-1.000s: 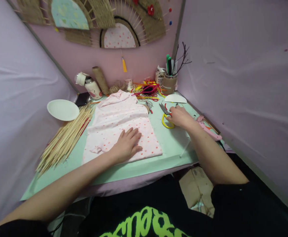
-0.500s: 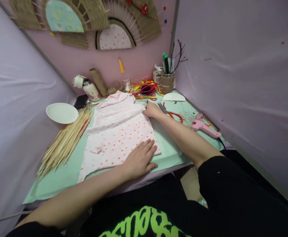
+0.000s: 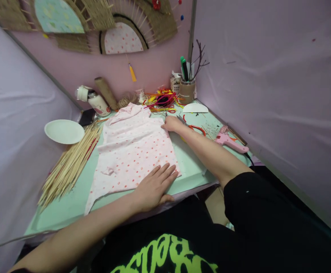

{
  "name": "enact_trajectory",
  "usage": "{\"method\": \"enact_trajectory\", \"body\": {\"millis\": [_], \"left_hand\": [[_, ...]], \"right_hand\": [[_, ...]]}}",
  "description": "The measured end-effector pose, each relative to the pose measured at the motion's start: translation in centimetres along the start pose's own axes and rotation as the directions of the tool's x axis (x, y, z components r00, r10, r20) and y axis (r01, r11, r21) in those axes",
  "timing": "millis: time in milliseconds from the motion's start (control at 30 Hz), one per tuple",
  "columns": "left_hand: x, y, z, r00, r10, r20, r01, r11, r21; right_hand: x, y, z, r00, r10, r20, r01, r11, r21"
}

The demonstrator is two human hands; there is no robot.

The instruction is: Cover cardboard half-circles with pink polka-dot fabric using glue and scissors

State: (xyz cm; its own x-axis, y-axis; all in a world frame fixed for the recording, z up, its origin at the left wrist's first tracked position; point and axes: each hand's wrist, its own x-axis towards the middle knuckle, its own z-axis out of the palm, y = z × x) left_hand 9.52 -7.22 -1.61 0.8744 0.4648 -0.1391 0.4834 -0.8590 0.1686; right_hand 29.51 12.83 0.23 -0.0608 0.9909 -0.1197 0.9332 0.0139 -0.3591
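A pink cloth with red dots [image 3: 131,151] lies spread over the mint-green table [image 3: 69,204]. My left hand [image 3: 154,186] rests flat on the cloth's near right corner, fingers stretched out and apart. My right hand [image 3: 172,123] reaches to the cloth's far right edge and its fingers curl down onto the fabric there. Right behind that hand lie scissors with red handles [image 3: 195,128].
A bundle of bamboo sticks [image 3: 71,161] and a white paper plate [image 3: 64,131] lie at the left. A pink glue gun [image 3: 229,139] sits at the right. At the back stand a bottle [image 3: 93,101], pipe cleaners [image 3: 162,101] and a pen cup [image 3: 186,89].
My right hand left the scissors and moved left to the cloth's far right edge. My left hand slid from the cloth's middle down to its near right corner.
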Motion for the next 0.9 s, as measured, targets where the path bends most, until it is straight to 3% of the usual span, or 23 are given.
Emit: {"method": "enact_trajectory", "body": {"millis": [400,567,700,767,833,900], "left_hand": [[0.6,0.9,-0.4,0.997,-0.053,0.05,0.053,0.999,-0.009],[-0.1,1.2,-1.0,0.998,-0.06,-0.036,0.055,0.992,-0.112],[-1.8,0.1,-1.7,0.959,-0.212,-0.188,0.174,0.964,-0.2],[-3.0,-1.0,-1.6,0.907,-0.338,-0.251,0.283,0.931,-0.23],[-4.1,-2.0,-1.1,0.85,-0.442,-0.285,0.381,0.891,-0.247],[-5.1,-2.6,-0.3,0.821,-0.488,-0.296,0.428,0.869,-0.247]], "right_hand": [[0.3,0.0,0.2,1.0,-0.013,-0.003,0.012,0.999,-0.035],[-1.0,-0.6,-0.7,1.0,0.0,0.004,0.0,0.996,-0.085],[-4.4,-2.2,-2.2,0.997,-0.051,-0.054,0.044,0.991,-0.128],[-7.2,-3.5,-2.3,0.974,-0.192,-0.123,0.176,0.976,-0.128],[-10.5,-4.9,-1.2,0.939,-0.324,-0.121,0.315,0.945,-0.082],[-13.5,-6.0,1.1,0.914,-0.391,-0.108,0.391,0.92,-0.018]]}}
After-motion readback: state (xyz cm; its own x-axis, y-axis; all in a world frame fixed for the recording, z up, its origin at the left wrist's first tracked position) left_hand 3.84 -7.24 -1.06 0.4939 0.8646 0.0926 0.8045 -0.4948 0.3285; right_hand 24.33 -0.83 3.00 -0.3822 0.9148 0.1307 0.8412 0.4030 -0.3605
